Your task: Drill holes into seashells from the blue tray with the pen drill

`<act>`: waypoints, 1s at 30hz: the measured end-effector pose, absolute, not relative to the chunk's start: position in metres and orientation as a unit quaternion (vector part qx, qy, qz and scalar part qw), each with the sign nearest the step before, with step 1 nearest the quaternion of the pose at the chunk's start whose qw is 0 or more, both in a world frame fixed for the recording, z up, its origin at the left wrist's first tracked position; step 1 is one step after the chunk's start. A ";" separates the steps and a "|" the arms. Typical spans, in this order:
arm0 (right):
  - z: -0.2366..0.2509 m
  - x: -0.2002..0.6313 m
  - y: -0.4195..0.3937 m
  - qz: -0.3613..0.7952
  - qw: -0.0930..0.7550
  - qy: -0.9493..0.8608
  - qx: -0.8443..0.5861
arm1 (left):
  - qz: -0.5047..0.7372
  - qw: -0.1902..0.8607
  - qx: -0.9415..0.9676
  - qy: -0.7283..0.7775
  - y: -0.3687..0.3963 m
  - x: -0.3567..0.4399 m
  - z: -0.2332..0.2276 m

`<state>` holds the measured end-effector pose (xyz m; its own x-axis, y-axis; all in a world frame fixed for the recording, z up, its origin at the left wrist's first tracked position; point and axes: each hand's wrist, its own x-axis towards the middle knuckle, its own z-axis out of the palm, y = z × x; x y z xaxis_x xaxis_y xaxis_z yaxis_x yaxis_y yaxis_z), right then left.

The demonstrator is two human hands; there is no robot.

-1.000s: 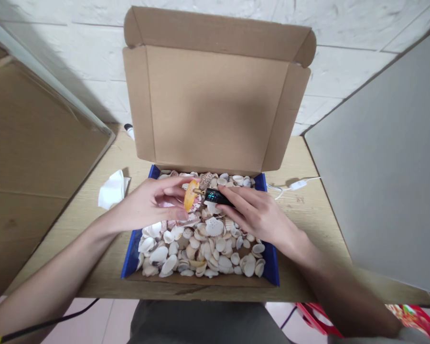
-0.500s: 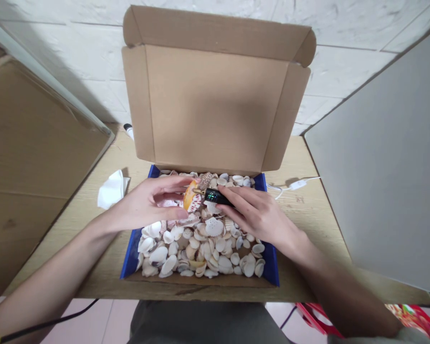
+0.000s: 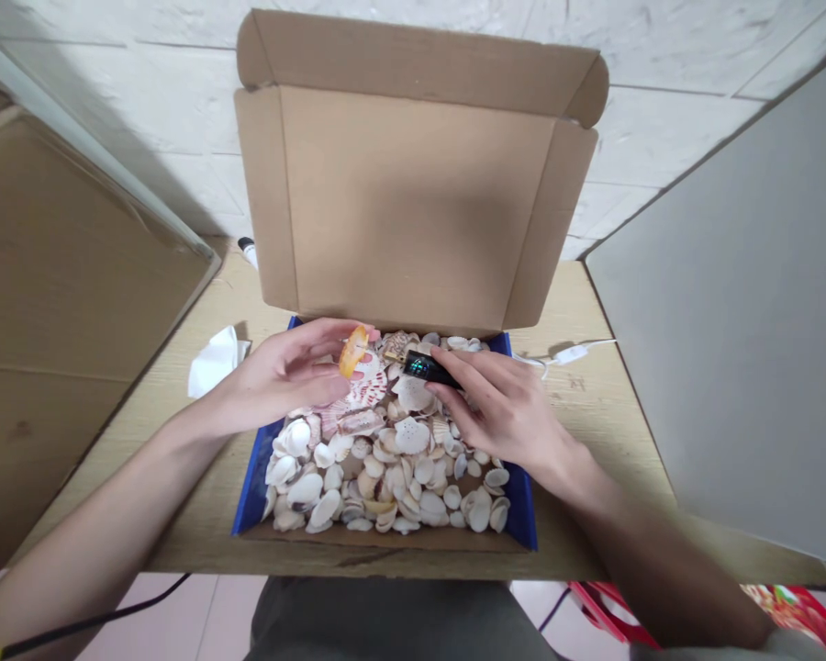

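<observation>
Over the back left of the shell-filled box, my left hand [image 3: 309, 367] pinches an orange-yellow seashell [image 3: 353, 352] by its edges between thumb and fingers. My right hand [image 3: 492, 395] grips a small black handheld device [image 3: 430, 368] with lit green marks on its face. Its brass-coloured tip [image 3: 394, 357] points left at the orange shell, with a gap between the two. Beneath my hands lie a red-speckled white scallop shell [image 3: 369, 389] and several pale shells [image 3: 413, 435]. The shallow cardboard box [image 3: 523, 505] has blue sides.
The box's brown lid [image 3: 413, 202] stands upright at the back. A crumpled white tissue [image 3: 217, 363] lies left on the wooden table [image 3: 612, 413]. A white cable with an inline switch [image 3: 570, 354] is at the right. Panels [image 3: 750, 303] flank both sides.
My left hand has raised the orange shell slightly up and left. My right hand has shifted the black device a little to the right, so the tip and shell have come apart.
</observation>
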<state>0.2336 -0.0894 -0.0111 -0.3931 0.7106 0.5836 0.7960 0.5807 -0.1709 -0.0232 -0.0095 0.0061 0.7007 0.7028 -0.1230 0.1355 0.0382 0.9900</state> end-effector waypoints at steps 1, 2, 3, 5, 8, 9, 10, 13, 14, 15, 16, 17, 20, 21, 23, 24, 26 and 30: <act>-0.012 0.234 -0.089 -0.071 0.320 -0.827 -0.457 | 0.229 0.650 0.654 0.312 -0.010 -0.022 0.007; -0.012 0.234 -0.089 -0.073 0.326 -0.823 -0.460 | 0.237 0.654 0.651 0.303 -0.010 -0.021 0.007; -0.012 0.234 -0.089 -0.075 0.331 -0.820 -0.461 | 0.244 0.657 0.649 0.296 -0.010 -0.020 0.008; -0.011 0.234 -0.088 -0.076 0.338 -0.816 -0.462 | 0.251 0.656 0.649 0.293 -0.011 -0.018 0.010; -0.010 0.234 -0.088 -0.077 0.336 -0.817 -0.462 | 0.251 0.655 0.650 0.295 -0.012 -0.017 0.010; -0.010 0.233 -0.088 -0.078 0.336 -0.818 -0.461 | 0.252 0.656 0.648 0.293 -0.012 -0.017 0.010; -0.010 0.233 -0.088 -0.078 0.335 -0.818 -0.462 | 0.254 0.657 0.647 0.293 -0.012 -0.018 0.009; -0.011 0.234 -0.089 -0.079 0.330 -0.817 -0.467 | 0.263 0.648 0.651 0.295 -0.011 -0.020 0.005; -0.012 0.234 -0.089 -0.079 0.328 -0.816 -0.469 | 0.264 0.644 0.656 0.291 -0.010 -0.021 0.004; -0.012 0.234 -0.089 -0.078 0.327 -0.816 -0.471 | 0.264 0.641 0.662 0.286 -0.010 -0.022 0.003; -0.012 0.234 -0.089 -0.077 0.326 -0.816 -0.471 | 0.263 0.639 0.666 0.279 -0.009 -0.022 0.002; -0.012 0.234 -0.089 -0.075 0.326 -0.816 -0.471 | 0.261 0.639 0.670 0.273 -0.009 -0.023 0.001; -0.013 0.234 -0.089 -0.069 0.326 -0.817 -0.471 | 0.257 0.644 0.675 0.251 -0.008 -0.025 -0.001; -0.013 0.234 -0.088 -0.069 0.325 -0.817 -0.471 | 0.256 0.647 0.676 0.244 -0.008 -0.026 -0.001; -0.013 0.234 -0.088 -0.069 0.326 -0.816 -0.472 | 0.253 0.649 0.679 0.232 -0.008 -0.026 -0.002; -0.013 0.234 -0.088 -0.069 0.325 -0.816 -0.473 | 0.253 0.649 0.680 0.230 -0.008 -0.026 -0.002; -0.013 0.234 -0.089 -0.065 0.324 -0.816 -0.475 | 0.254 0.648 0.681 0.228 -0.008 -0.026 -0.002; -0.013 0.235 -0.089 -0.054 0.325 -0.818 -0.472 | 0.262 0.646 0.680 0.226 -0.008 -0.026 -0.002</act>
<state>0.2346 -0.0888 -0.0128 -0.3440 0.7368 0.5820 0.8069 0.5490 -0.2180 -0.0260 -0.0083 -0.0021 0.7599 0.6468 0.0644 -0.0317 -0.0621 0.9976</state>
